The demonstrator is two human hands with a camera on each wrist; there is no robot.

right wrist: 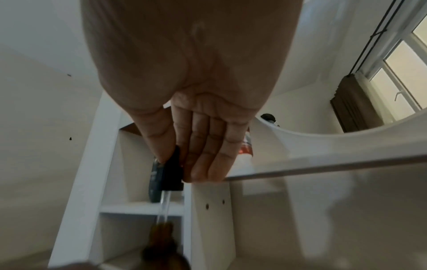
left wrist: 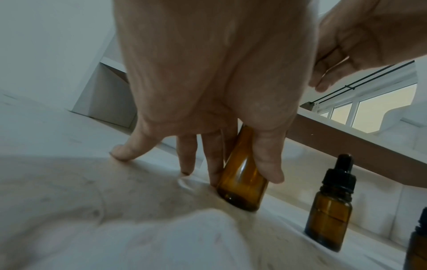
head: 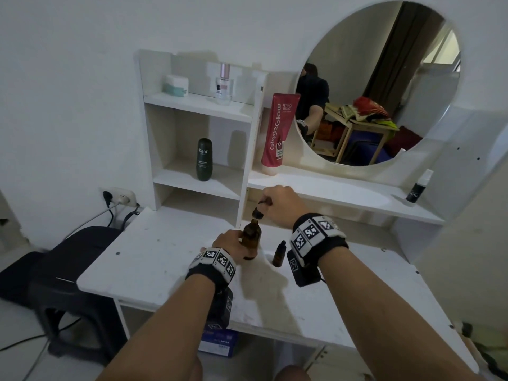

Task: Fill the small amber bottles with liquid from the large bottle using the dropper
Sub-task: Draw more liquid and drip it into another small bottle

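Observation:
The large amber bottle (head: 250, 239) stands open on the white table (head: 165, 265). My left hand (head: 232, 243) grips its body between thumb and fingers (left wrist: 215, 164). Just above it my right hand (head: 272, 201) pinches the black rubber top of the dropper (right wrist: 172, 169). The glass pipette (right wrist: 163, 208) points down into the bottle's mouth (right wrist: 161, 230). A small amber bottle (head: 279, 254) with a black dropper cap stands upright just right of the large one. The left wrist view shows that small bottle (left wrist: 329, 211) and part of another amber bottle (left wrist: 418, 248) at the frame's right edge.
Behind the bottles rises a white shelf unit (head: 198, 111) holding a dark green bottle (head: 204, 159), with a red tube (head: 276, 133) beside the round mirror (head: 384, 86). A black spray bottle (head: 417, 188) stands on the low shelf at right. A black stool (head: 68, 270) stands left of the table.

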